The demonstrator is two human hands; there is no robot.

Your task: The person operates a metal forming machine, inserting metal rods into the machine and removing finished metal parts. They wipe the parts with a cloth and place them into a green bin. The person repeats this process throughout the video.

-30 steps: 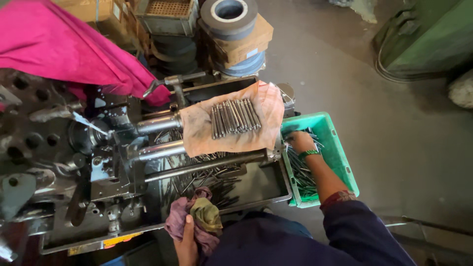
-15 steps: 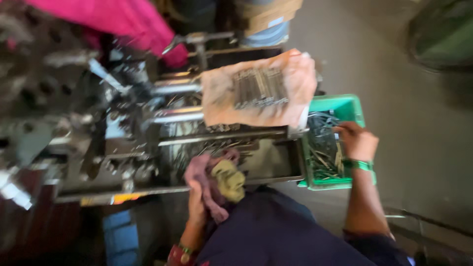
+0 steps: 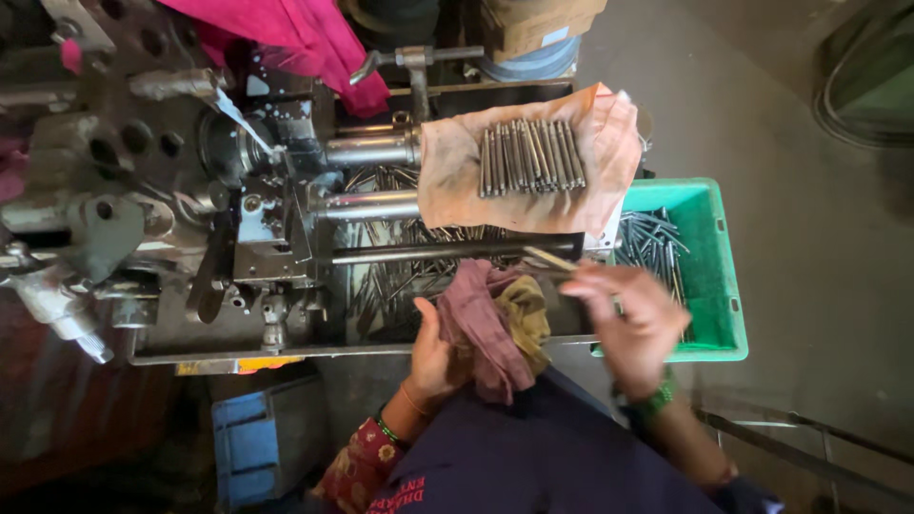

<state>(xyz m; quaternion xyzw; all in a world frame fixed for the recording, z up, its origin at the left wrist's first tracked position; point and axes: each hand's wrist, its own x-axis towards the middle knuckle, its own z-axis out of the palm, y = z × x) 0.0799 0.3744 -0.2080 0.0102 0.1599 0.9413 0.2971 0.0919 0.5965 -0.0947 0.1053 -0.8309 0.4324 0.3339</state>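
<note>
rod in hand: thin metal rod (image 3: 549, 259), centre of frame, lying at a slant, near end pinched in the right hand, far end poking up-left over the machine tray.
right hand: right hand (image 3: 630, 319), centre-right, palm toward the camera, fingers curled with thumb and forefinger clamped on the rod; wrist bent, forearm running down-right out of frame, green bangle at the wrist.
left hand: left hand (image 3: 433, 354), lower centre, fingers wrapped round a bunched rag (image 3: 495, 324); thumb up along the cloth's left side, forearm coming up from the lower edge, patterned red sleeve at the cuff.
rag: maroon and olive cloth, crumpled, just left of the right hand and below the rod's tip; whether rod and rag touch, cannot tell.
crate: green plastic crate (image 3: 719, 286), right of centre, partly behind the right hand, loose dark rods inside.
sorted row: row of rods (image 3: 529, 157), upper centre, lying side by side on a peach cloth (image 3: 447, 181) draped over the machine.
machine: grey lathe-like machine (image 3: 190, 209) fills the left half; more loose rods in its tray (image 3: 400, 276) under the horizontal bars.
background: pink cloth (image 3: 295, 38) at upper left, blue box (image 3: 252, 443) at lower left.
</note>
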